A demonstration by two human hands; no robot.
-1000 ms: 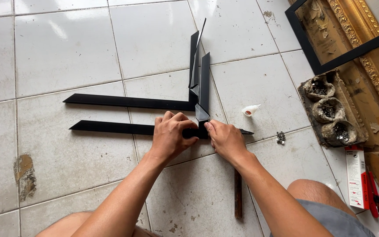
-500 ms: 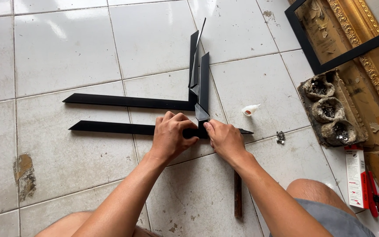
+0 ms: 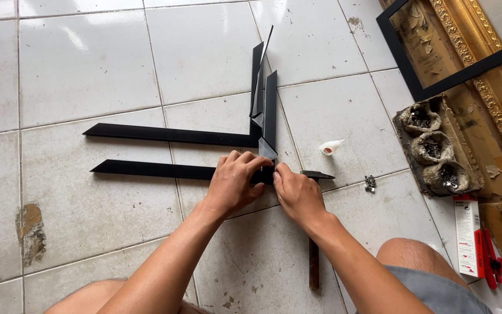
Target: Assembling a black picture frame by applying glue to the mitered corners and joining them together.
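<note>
Head view: both hands, left hand (image 3: pixel 233 186) and right hand (image 3: pixel 298 195), press black frame strip (image 3: pixel 158 170).

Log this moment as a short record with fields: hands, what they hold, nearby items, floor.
left hand: left hand pressed on the near black frame strip at its corner end
right hand: right hand meeting the left at that corner joint
other strips: a second black strip lies parallel beyond; upright strips join at the corner
nearby: small white glue tube, small metal clip, hammer partly under the right wrist
floor: white tiles, stained in places
</note>
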